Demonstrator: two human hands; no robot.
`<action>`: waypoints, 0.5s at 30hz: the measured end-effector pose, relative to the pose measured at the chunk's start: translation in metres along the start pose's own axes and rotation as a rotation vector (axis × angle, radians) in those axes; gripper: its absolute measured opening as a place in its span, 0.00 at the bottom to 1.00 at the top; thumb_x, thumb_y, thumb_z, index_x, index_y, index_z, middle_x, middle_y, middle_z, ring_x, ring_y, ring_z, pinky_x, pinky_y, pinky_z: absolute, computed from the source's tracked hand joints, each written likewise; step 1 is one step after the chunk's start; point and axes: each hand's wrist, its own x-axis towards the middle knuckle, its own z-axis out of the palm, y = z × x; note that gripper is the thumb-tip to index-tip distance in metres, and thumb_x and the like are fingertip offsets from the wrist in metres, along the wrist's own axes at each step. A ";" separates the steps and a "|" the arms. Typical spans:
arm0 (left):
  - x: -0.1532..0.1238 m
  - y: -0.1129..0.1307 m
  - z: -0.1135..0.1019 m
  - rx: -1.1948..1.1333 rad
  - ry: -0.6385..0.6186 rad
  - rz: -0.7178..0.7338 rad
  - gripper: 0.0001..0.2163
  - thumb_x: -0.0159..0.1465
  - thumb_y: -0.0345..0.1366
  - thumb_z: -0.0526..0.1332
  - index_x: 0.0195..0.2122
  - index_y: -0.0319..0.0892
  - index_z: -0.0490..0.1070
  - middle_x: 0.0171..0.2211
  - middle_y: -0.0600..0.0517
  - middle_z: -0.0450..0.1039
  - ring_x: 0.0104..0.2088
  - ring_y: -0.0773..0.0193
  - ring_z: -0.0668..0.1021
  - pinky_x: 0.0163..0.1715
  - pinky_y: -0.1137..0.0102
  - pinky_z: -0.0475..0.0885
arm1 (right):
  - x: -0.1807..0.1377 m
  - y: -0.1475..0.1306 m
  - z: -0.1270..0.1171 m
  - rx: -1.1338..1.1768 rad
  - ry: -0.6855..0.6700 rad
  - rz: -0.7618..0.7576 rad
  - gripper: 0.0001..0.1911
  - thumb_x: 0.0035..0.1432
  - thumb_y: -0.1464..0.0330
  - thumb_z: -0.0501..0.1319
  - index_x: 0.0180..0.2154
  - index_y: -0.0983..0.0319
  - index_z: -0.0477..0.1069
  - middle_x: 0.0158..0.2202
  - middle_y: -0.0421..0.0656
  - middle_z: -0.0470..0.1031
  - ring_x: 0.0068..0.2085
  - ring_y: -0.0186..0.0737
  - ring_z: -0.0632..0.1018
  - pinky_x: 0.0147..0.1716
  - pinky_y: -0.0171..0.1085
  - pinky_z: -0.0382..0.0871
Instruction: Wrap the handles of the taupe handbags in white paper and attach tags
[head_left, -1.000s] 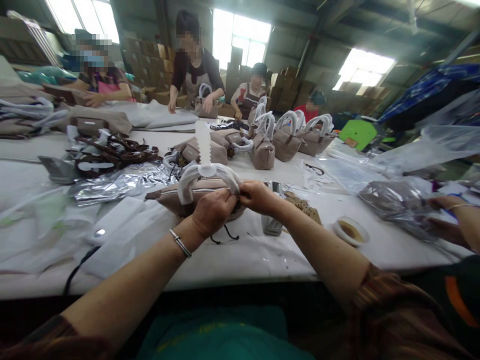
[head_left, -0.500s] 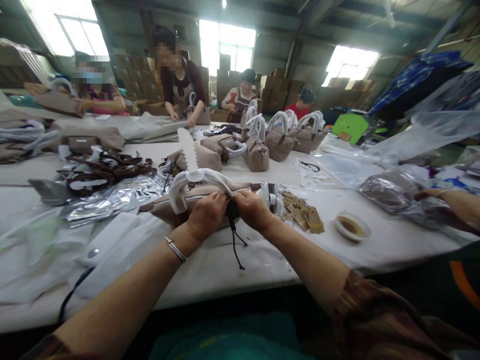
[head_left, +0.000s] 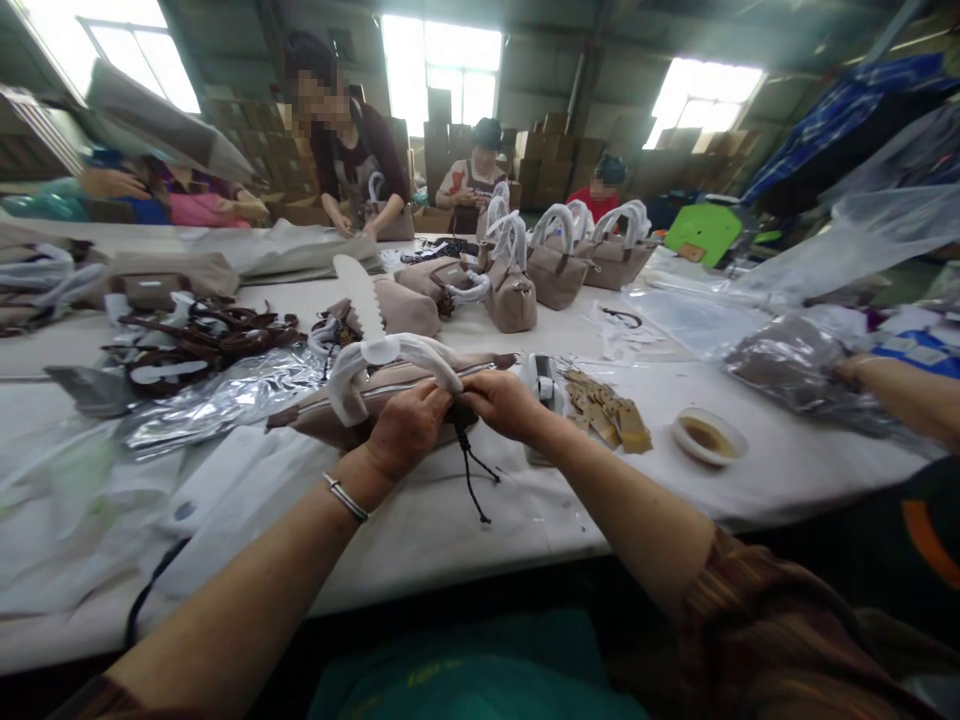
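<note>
A taupe handbag (head_left: 390, 378) with a zipped top lies in front of me. White wrapping covers its handle (head_left: 431, 352), and a white strip with a serrated edge (head_left: 358, 290) stands up from it. My left hand (head_left: 409, 425) is closed in a pinch at the near base of the handle. Against its fingertips, my right hand (head_left: 504, 402) pinches the same spot. A black cord (head_left: 471, 475) with knotted ends hangs below the fingers, from a small dark bundle partly hidden by them. The exact grip between the fingertips is covered.
Several finished-looking handbags (head_left: 559, 270) stand beyond. Brown straps (head_left: 202, 340) and crinkled clear plastic (head_left: 225, 395) lie left. To the right are cardboard tags (head_left: 611, 410), a shallow dish (head_left: 709, 437) and another person's hand (head_left: 851, 370) on a plastic-wrapped bag. Co-workers (head_left: 360, 160) are across the table.
My fingertips have drawn closer together over the dark bundle, covering more of it. At the far left, a co-worker's bag-coloured piece has been raised high. The view has shifted slightly.
</note>
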 end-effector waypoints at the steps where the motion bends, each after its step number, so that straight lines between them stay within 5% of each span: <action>1: -0.001 0.000 0.000 -0.002 0.001 0.007 0.11 0.70 0.30 0.52 0.49 0.39 0.71 0.40 0.44 0.76 0.39 0.58 0.79 0.42 0.65 0.76 | 0.002 -0.001 -0.003 0.052 -0.035 0.024 0.12 0.59 0.75 0.61 0.42 0.62 0.81 0.36 0.43 0.82 0.38 0.39 0.79 0.41 0.35 0.70; 8: -0.005 0.003 -0.002 -0.064 -0.003 -0.040 0.10 0.70 0.32 0.52 0.45 0.39 0.73 0.39 0.44 0.76 0.39 0.59 0.79 0.43 0.65 0.75 | 0.004 -0.005 -0.006 0.194 -0.083 0.199 0.10 0.57 0.73 0.61 0.36 0.68 0.81 0.19 0.36 0.73 0.21 0.29 0.71 0.25 0.29 0.64; 15: 0.007 0.020 -0.018 -0.129 -0.120 -0.433 0.07 0.62 0.39 0.63 0.35 0.41 0.76 0.34 0.48 0.79 0.37 0.57 0.80 0.42 0.64 0.74 | -0.002 -0.006 0.000 0.226 -0.021 0.284 0.07 0.52 0.75 0.62 0.32 0.67 0.79 0.22 0.38 0.75 0.22 0.29 0.73 0.22 0.27 0.65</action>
